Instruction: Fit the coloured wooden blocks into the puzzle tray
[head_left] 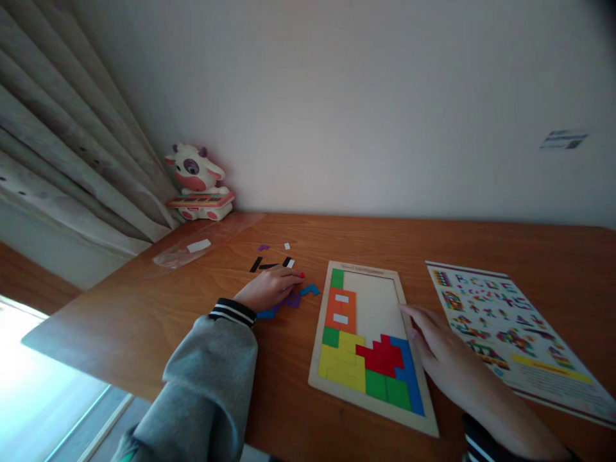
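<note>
A wooden puzzle board (373,412) lies on the table, its lower part filled with yellow, red, green and blue pieces. Orange and green pieces run up its left side; the upper right is bare. My left hand (272,286) is left of the board, palm down over loose pieces, fingers together, with a small bit of a red piece (302,275) showing at the fingertips. Blue (310,290) and purple (293,300) pieces lie beside it. My right hand (430,333) rests at the board's right edge, fingers apart, holding nothing.
Black (256,264), white (287,246) and purple (263,248) pieces lie behind my left hand. A printed pattern sheet (500,321) is at the right. A clear plastic bag (178,256) and a cow toy (199,183) stand at the back left, near a curtain.
</note>
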`<move>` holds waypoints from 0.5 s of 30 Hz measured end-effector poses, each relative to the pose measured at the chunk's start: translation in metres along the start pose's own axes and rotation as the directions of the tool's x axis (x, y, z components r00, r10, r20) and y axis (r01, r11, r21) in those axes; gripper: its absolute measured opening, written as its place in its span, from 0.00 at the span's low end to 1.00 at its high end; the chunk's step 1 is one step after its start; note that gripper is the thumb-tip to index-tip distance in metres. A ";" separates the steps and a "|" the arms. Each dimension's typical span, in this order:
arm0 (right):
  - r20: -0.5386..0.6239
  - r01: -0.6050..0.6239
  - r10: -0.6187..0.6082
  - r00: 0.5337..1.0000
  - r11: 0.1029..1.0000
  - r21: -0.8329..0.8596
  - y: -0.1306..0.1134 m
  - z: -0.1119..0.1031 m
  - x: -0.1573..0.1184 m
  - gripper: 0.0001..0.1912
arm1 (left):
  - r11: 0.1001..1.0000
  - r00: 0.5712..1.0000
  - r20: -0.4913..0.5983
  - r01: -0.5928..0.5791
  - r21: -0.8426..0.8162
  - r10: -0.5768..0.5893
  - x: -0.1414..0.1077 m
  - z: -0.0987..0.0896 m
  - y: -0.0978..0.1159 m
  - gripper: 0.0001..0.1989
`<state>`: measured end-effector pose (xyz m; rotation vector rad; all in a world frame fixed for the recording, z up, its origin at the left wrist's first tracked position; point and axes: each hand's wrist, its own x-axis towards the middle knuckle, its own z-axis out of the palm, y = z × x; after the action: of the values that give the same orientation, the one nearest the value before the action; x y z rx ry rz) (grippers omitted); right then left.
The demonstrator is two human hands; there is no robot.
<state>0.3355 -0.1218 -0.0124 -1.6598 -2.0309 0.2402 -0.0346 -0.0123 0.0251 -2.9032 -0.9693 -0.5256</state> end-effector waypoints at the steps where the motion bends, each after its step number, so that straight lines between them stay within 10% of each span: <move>1: 0.001 -0.002 0.002 1.000 1.000 0.004 -0.001 0.000 0.000 0.22 | 1.000 1.000 -0.003 -0.005 0.001 0.005 0.000 0.000 0.000 0.14; 15: -0.118 0.019 -0.017 0.993 1.000 0.016 -0.010 -0.007 0.003 0.20 | 0.999 0.986 -0.163 -0.042 -0.013 0.039 0.020 0.002 0.052 0.13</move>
<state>0.3299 -0.1223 -0.0012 -1.6061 -1.9499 0.1491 0.0121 -0.0424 0.0338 -2.8328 -0.8858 -0.7581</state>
